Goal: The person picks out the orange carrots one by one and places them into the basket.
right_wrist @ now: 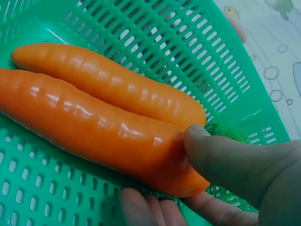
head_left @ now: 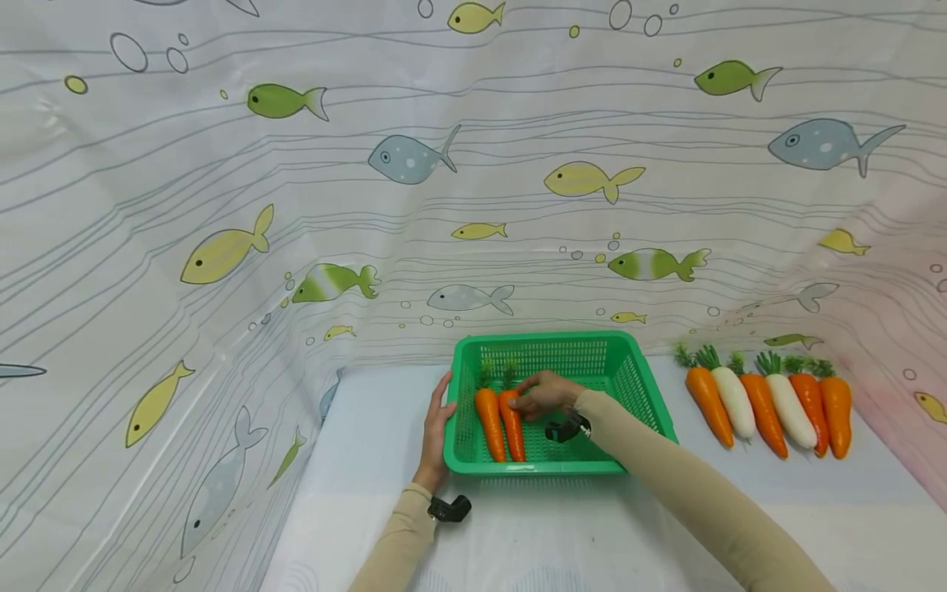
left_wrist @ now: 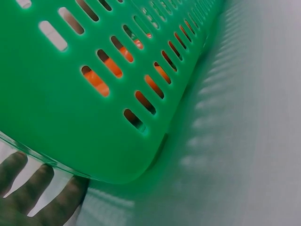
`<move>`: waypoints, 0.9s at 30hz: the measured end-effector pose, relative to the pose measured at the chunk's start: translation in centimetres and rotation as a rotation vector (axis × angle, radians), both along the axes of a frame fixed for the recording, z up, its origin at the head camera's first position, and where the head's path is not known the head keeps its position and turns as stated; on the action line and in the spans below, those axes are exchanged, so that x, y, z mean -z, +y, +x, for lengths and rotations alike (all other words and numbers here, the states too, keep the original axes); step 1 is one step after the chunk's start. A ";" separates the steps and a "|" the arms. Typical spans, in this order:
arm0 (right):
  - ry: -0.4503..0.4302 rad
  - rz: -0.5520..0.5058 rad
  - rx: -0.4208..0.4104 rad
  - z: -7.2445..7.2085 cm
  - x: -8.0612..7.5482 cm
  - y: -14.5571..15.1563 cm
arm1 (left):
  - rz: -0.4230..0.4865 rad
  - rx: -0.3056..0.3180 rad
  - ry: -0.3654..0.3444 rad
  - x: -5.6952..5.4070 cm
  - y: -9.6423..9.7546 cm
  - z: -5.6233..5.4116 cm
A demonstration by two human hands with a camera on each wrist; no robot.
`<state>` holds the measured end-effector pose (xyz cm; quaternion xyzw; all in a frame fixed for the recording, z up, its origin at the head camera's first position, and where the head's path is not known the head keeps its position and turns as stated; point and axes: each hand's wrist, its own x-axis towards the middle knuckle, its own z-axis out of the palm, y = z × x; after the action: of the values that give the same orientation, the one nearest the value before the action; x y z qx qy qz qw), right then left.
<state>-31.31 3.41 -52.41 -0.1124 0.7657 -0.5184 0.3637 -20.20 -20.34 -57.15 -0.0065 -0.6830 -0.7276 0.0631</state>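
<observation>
Two orange carrots with green tops lie side by side in the left part of a green plastic basket (head_left: 540,468). My right hand (head_left: 546,393) reaches in over the basket and holds the right-hand carrot (right_wrist: 108,127) near its leafy end. The thumb lies on top and a finger passes beneath, while the other fingertips are close to the basket floor. Just beyond is the other carrot (right_wrist: 117,80), untouched by the fingers. At the basket's left side, my left hand (head_left: 435,436) rests against the outer wall, fingers extended; its fingertips (left_wrist: 40,176) meet the rim in the left wrist view.
On the white table (head_left: 385,411), right of the basket, several carrots and white radishes lie in a row, including an orange carrot (head_left: 709,404) and a white radish (head_left: 734,401). A fish-printed sheet (head_left: 518,197) rises behind and along both sides.
</observation>
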 end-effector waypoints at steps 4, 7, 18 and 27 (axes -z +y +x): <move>-0.002 0.009 -0.011 0.2 -0.2 0.1 | 0.001 0.000 0.005 0.0 0.1 0.0; 0.025 0.031 -0.018 0.3 -0.5 0.1 | -0.001 -0.002 0.002 0.0 0.1 0.1; 0.138 0.131 -0.055 0.7 -1.2 1.1 | -0.005 0.011 0.013 -0.1 0.1 0.1; 0.374 0.240 -0.106 0.7 -4.0 5.1 | 0.009 0.012 0.020 -0.1 0.0 0.2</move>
<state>-30.62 8.48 -48.45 -0.2022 0.8691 -0.3738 0.2530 -20.01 -20.34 -57.07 -0.0176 -0.6792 -0.7308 0.0655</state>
